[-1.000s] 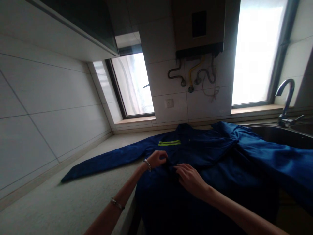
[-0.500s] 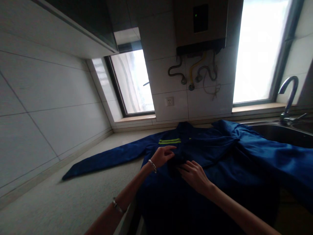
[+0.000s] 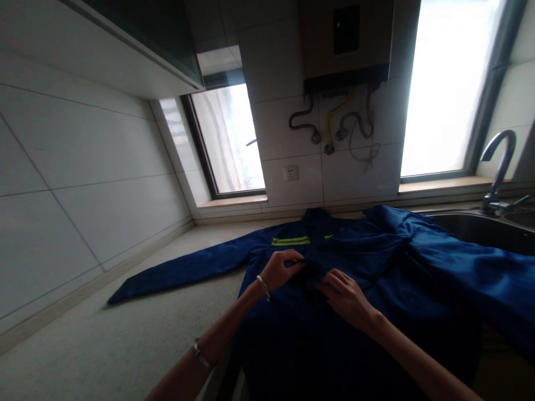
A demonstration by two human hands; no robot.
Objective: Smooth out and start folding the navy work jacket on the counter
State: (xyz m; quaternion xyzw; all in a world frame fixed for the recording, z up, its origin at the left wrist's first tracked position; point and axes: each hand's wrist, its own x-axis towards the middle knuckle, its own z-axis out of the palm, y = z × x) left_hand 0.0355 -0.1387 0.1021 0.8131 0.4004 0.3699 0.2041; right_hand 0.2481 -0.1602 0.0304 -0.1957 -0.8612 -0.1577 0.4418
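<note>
A dark blue jacket (image 3: 267, 295) with yellow-green stripes on its chest lies spread over the counter, its lower part hanging past the front edge. One sleeve stretches out to the left, the other to the right beside the sink. At the middle of the jacket's front, my left hand (image 3: 281, 270) pinches the dark cloth between thumb and fingers. Just right of it, my right hand (image 3: 345, 295) has its fingers curled closed on the same front. Shadow hides the exact edge or fastening between the fingertips. Bracelets circle my left wrist and forearm.
A pale counter (image 3: 137, 345) runs along the left under a wall cabinet (image 3: 137, 44). At the right is a sink (image 3: 463, 225) with a curved faucet (image 3: 501, 161). A water heater (image 3: 346, 44) with pipes hangs on the tiled wall between two windows.
My right hand has moved slightly right, its fingers curling in more. My left fingers have drawn together on the cloth. More of the yellow-green mark on the jacket's right chest shows.
</note>
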